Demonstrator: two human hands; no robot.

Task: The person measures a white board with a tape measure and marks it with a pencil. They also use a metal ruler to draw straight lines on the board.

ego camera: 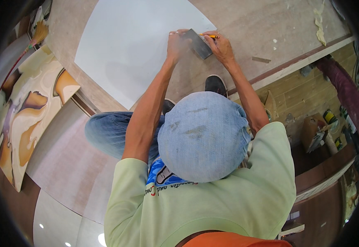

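Note:
My left hand (177, 44) grips the left edge of a dark, flat rectangular block (201, 46), whose exact kind I cannot tell. The block is tilted at the right edge of a large pale grey-white sheet (121, 52). From the other side my right hand (220, 46) holds a yellow-orange pencil (208, 35), its tip pointing left towards the block's upper end. The sheet lies on a brownish board surface (244, 37). Part of my left hand is blurred, and its fingertips partly hide behind the block. My bent knee in jeans is left of the block and below the sheet.
A short flat strip (261, 59) lies right of my right hand, and a crumpled pale strip (320, 31) farther right. At the left are a patterned glossy panel (34, 114) and a broom (40, 32). A cardboard box (312, 131) and cans stand on the lower floor at right.

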